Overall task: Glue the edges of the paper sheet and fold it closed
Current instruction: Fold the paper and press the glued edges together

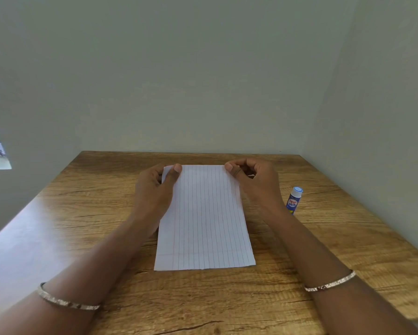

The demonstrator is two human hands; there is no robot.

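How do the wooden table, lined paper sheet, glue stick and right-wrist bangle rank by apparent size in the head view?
1. wooden table
2. lined paper sheet
3-4. unranked: right-wrist bangle spans wider than the glue stick, but it is thin and nearer the camera.

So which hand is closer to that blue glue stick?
Right. The right hand pinches the far right corner of the paper sheet, near the glue stick; the left hand pinches the far left corner, farther away.

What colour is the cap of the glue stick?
The glue stick has a light blue cap on a darker blue body, seen in the head view.
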